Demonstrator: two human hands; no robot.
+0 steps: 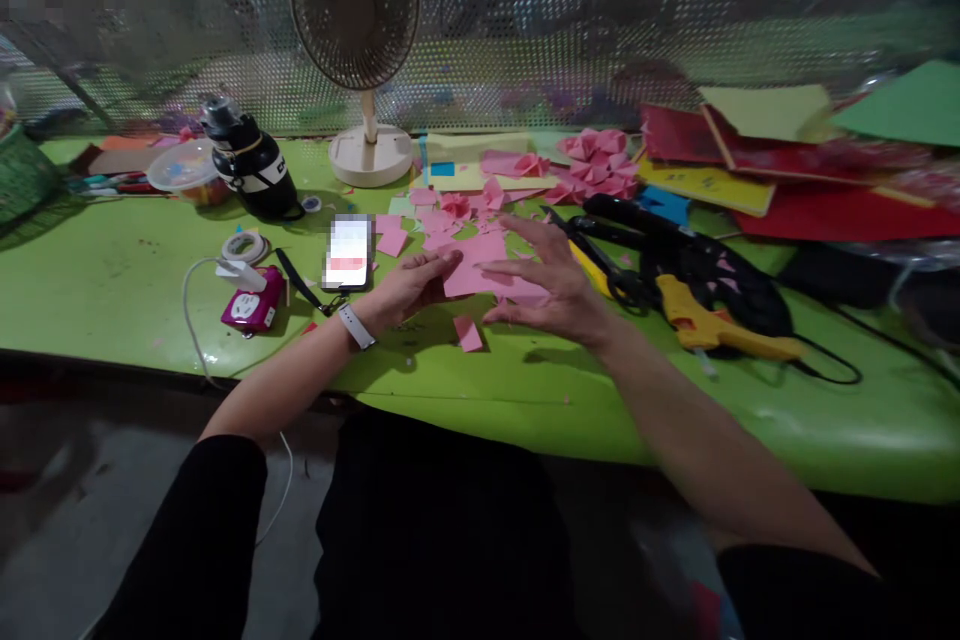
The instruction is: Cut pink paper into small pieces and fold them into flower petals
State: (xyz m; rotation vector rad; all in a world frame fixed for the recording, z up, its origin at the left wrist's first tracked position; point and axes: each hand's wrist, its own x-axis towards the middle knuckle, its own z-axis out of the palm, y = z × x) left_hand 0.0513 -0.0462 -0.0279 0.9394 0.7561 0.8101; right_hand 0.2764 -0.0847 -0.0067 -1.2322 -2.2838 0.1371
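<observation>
Forearms (296, 370) angled inward, left hand (420, 282) pinching pink paper (466, 272), right hand (555, 288) splayed wide over it, contact unclear

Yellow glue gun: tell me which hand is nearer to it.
Right. The right hand, fingers spread over the pink sheet, is left of the yellow glue gun; the left hand, holding the sheet's left edge, is farther off on the same side.

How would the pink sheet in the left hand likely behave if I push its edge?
The pink sheet would probably bend easily, as it looks like thin paper. It is likely light: the left hand holds it at one side. It may keep creases, like the folded pink flowers nearby.
</observation>
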